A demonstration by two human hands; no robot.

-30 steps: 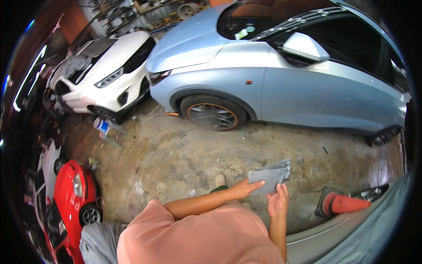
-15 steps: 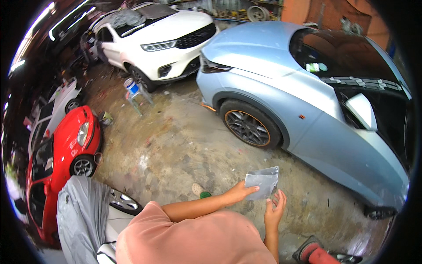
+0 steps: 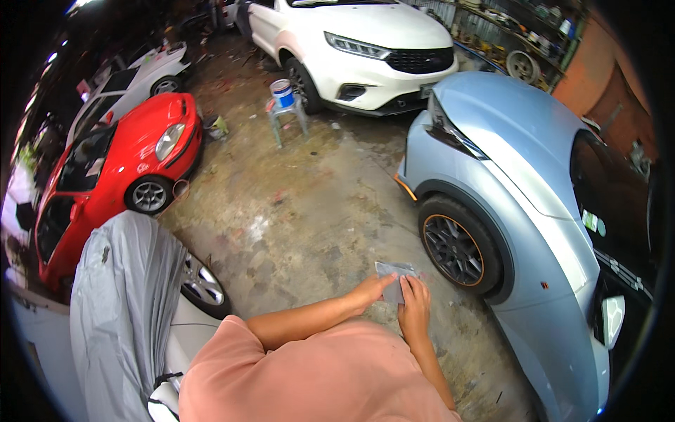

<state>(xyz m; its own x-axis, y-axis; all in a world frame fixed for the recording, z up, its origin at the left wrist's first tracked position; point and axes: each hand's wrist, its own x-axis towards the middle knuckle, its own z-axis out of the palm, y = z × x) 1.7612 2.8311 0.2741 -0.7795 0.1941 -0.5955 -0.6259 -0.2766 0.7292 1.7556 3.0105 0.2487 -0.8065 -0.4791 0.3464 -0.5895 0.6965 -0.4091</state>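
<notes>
In front of my body I hold a thin, smooth grey sheet (image 3: pixel 392 292), which looks folded; its exact material I cannot make out. My left hand (image 3: pixel 365 294) is closed on its left edge, thumb on top. My right hand (image 3: pixel 416 298) is closed on its right side, with the fingers bent over the upper face. The two hands nearly meet across the sheet, and its top edge shows beyond them.
At the right stands a light blue car (image 3: pixel 524 141), its front wheel (image 3: pixel 453 250) near my hands. A white car (image 3: pixel 380 28) is ahead, and a stool (image 3: pixel 290 121) with a blue and white bucket (image 3: pixel 282 93) stands before it. On the left are a red car (image 3: pixel 133 141) and a grey-covered car (image 3: pixel 126 295).
My right hand, earlier open at the sheet's right corner, now grips it. The sheet appears smaller and more folded between my hands. The view has swung to the right.
</notes>
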